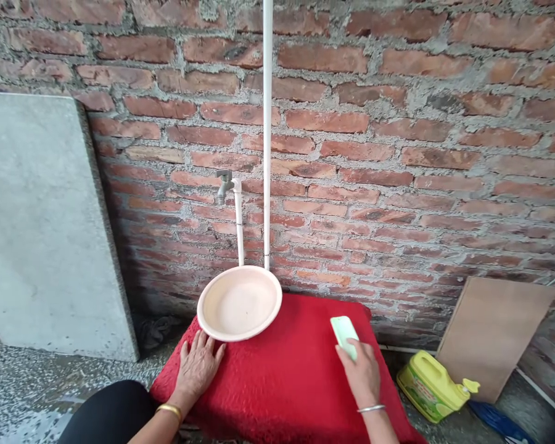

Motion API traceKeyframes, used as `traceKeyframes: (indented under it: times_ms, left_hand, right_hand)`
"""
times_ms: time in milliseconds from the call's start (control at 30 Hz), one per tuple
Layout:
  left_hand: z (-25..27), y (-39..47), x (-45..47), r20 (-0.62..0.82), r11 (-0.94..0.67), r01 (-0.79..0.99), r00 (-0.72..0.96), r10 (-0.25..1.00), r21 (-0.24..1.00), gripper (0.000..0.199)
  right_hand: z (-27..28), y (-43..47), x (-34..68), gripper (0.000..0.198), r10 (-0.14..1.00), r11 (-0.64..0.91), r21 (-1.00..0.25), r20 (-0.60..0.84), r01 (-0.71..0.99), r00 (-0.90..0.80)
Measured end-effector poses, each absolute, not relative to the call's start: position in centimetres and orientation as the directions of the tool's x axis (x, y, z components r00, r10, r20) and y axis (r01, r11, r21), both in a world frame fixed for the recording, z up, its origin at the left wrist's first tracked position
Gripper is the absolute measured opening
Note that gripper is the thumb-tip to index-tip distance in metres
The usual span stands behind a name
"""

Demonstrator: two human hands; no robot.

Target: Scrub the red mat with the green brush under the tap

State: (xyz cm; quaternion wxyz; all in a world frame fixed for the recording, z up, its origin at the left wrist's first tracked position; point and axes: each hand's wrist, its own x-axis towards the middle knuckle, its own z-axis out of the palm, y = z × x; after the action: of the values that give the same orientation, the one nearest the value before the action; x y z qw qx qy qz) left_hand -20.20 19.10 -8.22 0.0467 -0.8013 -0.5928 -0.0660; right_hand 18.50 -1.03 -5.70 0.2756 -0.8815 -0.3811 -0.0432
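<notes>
A red cloth [277, 376] is spread over a low surface in front of me. My left hand [198, 364] lies flat on its left part, fingers spread, the fingertips close under the rim of a cream plastic basin [206, 324]. In my right hand [363, 373] is a pale green oblong block [343, 331] with rounded corners, gripped at its near end and resting on the cloth's right part. Its underside is hidden, so I cannot tell its exact kind. The basin stands at the cloth's back left edge and shows only its pale bottom.
Behind the basin a grey tap [224, 187] sits on a white pipe, beside a tall white pipe [267, 123] along the brick wall [398, 154]. A grey slab [46, 222] leans at left. A yellow jug [432, 385] and brown board [494, 333] stand at right.
</notes>
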Motion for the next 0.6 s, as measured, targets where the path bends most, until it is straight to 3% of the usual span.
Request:
traceKeyframes:
  times_ms: [100,233,433,533,600]
  left_hand:
    - [-8.2,19.1,-20.3,0.189,-0.293,0.956,0.285,0.940,0.014,0.045]
    - [-8.1,19.0,-20.3,0.203,-0.284,0.958,0.272,0.941,0.032,0.045]
    - [-7.4,19.0,-20.0,0.165,-0.267,0.963,0.257,0.952,0.038,0.045]
    - [-7.1,18.9,-19.9,0.152,-0.257,0.965,0.247,0.957,0.053,0.045]
    - [-7.0,19.0,-19.9,0.150,-0.258,0.964,0.246,0.958,0.067,0.045]
  right_hand:
    - [-5.4,1.1,14.4,0.028,0.775,-0.452,-0.384,0.277,0.805,0.567]
    - [-4.8,1.3,13.9,0.027,0.807,-0.494,-0.290,0.197,0.819,0.557]
    - [-3.6,-3.7,22.0,0.045,0.548,-0.790,-0.231,0.151,0.568,0.823]
    - [-3.3,-5.0,23.9,0.055,0.468,-0.820,-0.279,0.173,0.499,0.866]
    - [-3.8,-4.3,23.1,0.053,0.489,-0.784,-0.323,0.205,0.530,0.848]
